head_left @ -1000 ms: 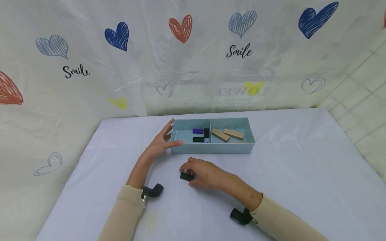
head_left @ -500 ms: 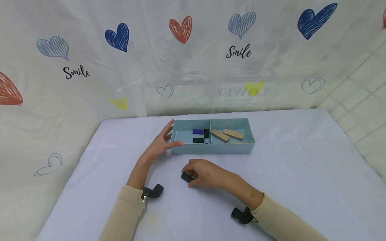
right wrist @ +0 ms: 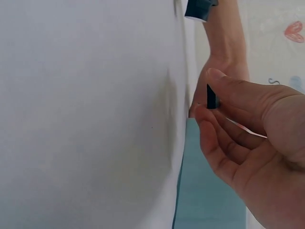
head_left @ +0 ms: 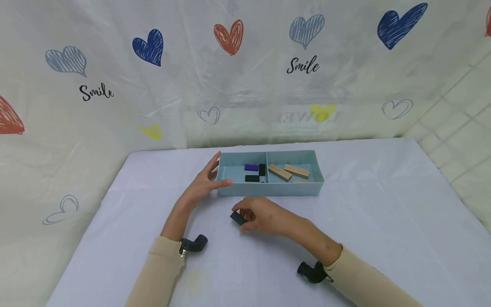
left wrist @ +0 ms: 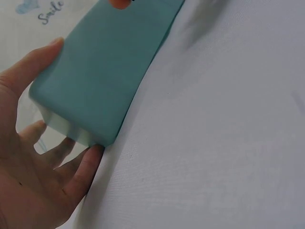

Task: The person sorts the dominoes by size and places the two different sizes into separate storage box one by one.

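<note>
The right hand [head_left: 264,217] pinches a black block [head_left: 238,218] between thumb and curled fingers [right wrist: 224,86]; in the right wrist view the block [right wrist: 211,97] shows as a thin dark edge held at the fingertips. It seems to sit just clear of the tablecloth [head_left: 368,221], tilted, in front of the tray [head_left: 270,189] and apart from its near wall.

The left hand [head_left: 203,183] is spread wide, fingers straight and relaxed, cupping the tray's left end. Its thumb [left wrist: 33,64] lies along the top edge and the other fingers [left wrist: 83,167] rest against the lower corner, as the left wrist view shows; the tray [left wrist: 105,71] fills the upper left of that picture.

The tray is pale blue, long, and split by a divider into 2 compartments. The left one holds a purple block [head_left: 251,167] and 2 more black blocks [head_left: 262,169], one lying flat near the front, the other set beside the divider. The right one holds wooden blocks [head_left: 287,171], 2 plainly seen and lying at slight angles, with the edge of another showing at the near wall.

Both forearms wear beige sleeves [head_left: 161,273], each with a black wrist mount [head_left: 193,244]. Behind the table hangs a cream curtain [head_left: 115,106] printed with hearts and the word Smile.
</note>
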The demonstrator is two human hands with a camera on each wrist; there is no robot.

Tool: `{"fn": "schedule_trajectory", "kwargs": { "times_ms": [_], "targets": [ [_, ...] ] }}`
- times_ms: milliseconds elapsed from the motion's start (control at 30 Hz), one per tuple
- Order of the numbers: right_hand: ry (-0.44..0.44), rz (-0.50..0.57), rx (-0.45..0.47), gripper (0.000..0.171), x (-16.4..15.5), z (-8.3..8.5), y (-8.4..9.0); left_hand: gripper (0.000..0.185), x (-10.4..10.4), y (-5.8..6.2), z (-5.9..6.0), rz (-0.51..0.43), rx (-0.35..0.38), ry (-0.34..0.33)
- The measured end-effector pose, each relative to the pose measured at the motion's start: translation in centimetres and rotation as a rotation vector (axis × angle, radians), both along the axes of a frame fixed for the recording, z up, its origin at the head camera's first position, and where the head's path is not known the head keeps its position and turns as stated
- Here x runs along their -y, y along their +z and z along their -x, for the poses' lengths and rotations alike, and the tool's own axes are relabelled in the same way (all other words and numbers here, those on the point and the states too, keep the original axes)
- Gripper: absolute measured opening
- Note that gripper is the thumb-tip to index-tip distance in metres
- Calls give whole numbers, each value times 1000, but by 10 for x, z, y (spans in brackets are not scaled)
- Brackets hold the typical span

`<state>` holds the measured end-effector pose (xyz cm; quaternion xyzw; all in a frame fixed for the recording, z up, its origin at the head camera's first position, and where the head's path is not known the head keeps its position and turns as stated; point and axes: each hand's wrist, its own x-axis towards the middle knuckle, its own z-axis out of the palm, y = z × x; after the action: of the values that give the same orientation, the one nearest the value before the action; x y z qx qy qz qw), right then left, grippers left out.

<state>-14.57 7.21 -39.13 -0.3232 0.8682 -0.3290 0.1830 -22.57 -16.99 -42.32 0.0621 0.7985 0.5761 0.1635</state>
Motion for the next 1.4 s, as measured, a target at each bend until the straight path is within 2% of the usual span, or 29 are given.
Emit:
{"fn": "schedule_trajectory", "kwargs": {
  "times_ms": [533, 833, 1167, 1400],
  "targets": [
    [11, 45, -82, 45, -4, 0, 7, 100, 1, -4, -2, 21, -13, -1],
    [-27, 83, -112, 49, -9, 3, 15, 100, 0, -4, 0, 23, -14, -1],
    [-57, 157, -208, 44, -13, 7, 20, 100, -1, -1, -1, 24, -12, -4],
    [-87, 198, -253, 47, -15, 11, 20, 101, -1, 1, -1, 22, -18, -12]
  ]
}}
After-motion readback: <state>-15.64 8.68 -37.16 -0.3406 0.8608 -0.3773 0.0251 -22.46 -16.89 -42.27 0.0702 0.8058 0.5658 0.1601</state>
